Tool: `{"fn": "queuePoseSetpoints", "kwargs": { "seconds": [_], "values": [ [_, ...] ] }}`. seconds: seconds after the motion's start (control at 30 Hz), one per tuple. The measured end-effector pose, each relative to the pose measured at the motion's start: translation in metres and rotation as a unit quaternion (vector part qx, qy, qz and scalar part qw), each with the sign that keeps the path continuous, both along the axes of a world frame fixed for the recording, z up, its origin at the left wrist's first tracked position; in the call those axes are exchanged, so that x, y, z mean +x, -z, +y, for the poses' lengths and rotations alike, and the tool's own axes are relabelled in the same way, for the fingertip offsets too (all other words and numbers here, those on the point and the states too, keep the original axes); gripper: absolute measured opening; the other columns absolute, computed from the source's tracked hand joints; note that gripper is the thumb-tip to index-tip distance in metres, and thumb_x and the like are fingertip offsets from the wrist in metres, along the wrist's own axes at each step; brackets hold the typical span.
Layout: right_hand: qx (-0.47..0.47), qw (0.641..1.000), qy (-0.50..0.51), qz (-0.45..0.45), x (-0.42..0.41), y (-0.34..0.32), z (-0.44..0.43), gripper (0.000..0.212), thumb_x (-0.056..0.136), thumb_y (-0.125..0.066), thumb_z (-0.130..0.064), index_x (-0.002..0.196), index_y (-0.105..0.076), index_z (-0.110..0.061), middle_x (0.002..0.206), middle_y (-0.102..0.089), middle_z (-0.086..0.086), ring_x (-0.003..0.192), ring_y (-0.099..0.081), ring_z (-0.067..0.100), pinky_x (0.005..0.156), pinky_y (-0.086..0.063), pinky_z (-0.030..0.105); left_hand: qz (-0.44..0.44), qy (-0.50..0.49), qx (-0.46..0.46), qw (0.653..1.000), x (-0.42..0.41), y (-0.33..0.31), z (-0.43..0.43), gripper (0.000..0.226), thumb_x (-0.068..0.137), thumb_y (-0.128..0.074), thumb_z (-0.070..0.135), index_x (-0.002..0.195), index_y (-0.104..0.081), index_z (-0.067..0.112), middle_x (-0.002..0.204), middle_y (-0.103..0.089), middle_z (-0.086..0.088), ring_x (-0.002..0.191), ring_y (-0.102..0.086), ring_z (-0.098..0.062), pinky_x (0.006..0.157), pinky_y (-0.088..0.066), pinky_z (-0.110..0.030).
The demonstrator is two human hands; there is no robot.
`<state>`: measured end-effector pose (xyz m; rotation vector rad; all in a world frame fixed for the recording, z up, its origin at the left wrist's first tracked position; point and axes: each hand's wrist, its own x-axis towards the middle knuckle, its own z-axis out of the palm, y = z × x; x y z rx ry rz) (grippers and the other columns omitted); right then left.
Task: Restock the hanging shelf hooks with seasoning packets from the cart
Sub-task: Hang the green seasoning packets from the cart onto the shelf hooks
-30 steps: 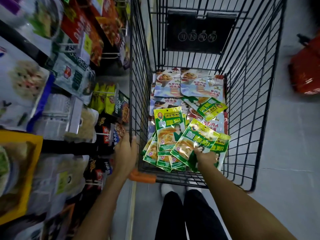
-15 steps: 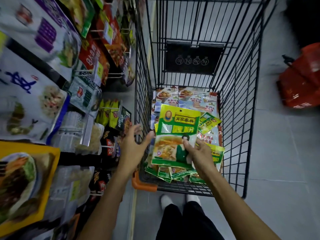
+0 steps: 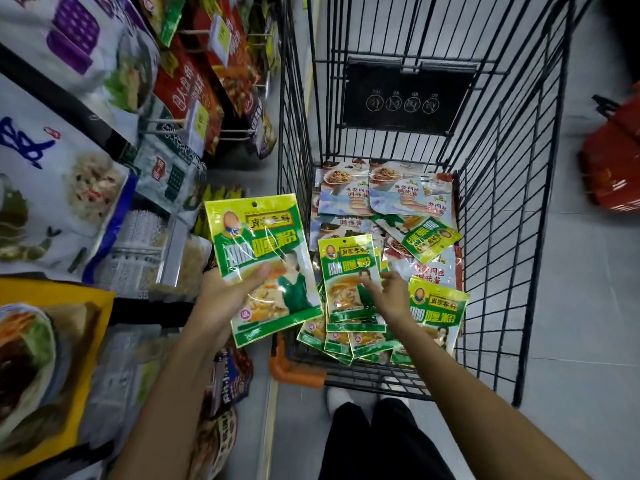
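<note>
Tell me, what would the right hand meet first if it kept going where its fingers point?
Probably the top green packet stacked in the cart; the right hand looks almost on it, but depth is unclear.

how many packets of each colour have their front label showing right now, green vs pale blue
green packets: 4, counting the held green packet in the left hand
pale blue packets: about 5, overlapping, so not exact
total: about 9; green ones buried under the stack not counted
</note>
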<state>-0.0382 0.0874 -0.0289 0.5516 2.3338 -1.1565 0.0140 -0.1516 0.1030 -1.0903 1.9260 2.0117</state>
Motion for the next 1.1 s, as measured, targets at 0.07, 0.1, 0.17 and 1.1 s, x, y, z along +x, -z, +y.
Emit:
{"fn": "queuePoseSetpoints", "kwargs": {
  "seconds": [0.07,0.1,0.17,1.1],
  "values": [
    [0.077,0.995,-0.058,-0.010,0.000,0.020,0.000,0.061,0.085,-0.066,-0.046,0.117,-0.054,0.006,0.110,-0.060,0.017,0.105,-0.057,0.029,0.086,-0.049,0.040,0.005,-0.005,-0.001,1.000,0.002,0.001,-0.007,0.029,0.067,-0.077,0.022,0.094,-0.068,0.021,0.099,-0.074,-0.006,0.095,-0.069,-0.030,0.090,-0.051,-0.053],
    [0.103,0.992,-0.073,-0.018,0.000,0.027,-0.003,0.066,0.083,-0.068,-0.049,0.117,-0.052,0.006,0.114,-0.059,0.020,0.108,-0.056,0.032,0.089,-0.048,0.043,0.006,-0.002,-0.005,1.000,0.003,0.002,-0.010,0.025,0.071,-0.076,0.019,0.094,-0.068,0.022,0.099,-0.075,-0.005,0.092,-0.071,-0.028,0.088,-0.053,-0.050],
    [0.162,0.982,-0.085,-0.040,-0.001,0.037,-0.012,0.079,0.079,-0.068,-0.055,0.124,-0.046,0.006,0.123,-0.053,0.024,0.117,-0.050,0.036,0.096,-0.045,0.044,0.009,-0.001,-0.016,1.000,0.006,0.003,-0.013,0.025,0.078,-0.073,0.015,0.102,-0.067,0.020,0.103,-0.074,-0.007,0.090,-0.072,-0.024,0.083,-0.055,-0.044],
    [-0.202,0.979,-0.041,-0.011,-0.025,-0.131,0.047,0.010,0.087,-0.069,-0.012,0.092,-0.064,-0.006,0.073,-0.064,0.003,0.059,-0.061,0.014,0.039,-0.044,0.019,0.164,-0.183,-0.122,0.962,0.071,-0.149,0.043,0.017,0.084,-0.070,0.010,0.092,-0.065,0.025,0.088,-0.074,0.012,0.080,-0.071,-0.005,0.062,-0.054,-0.018]
  ]
}}
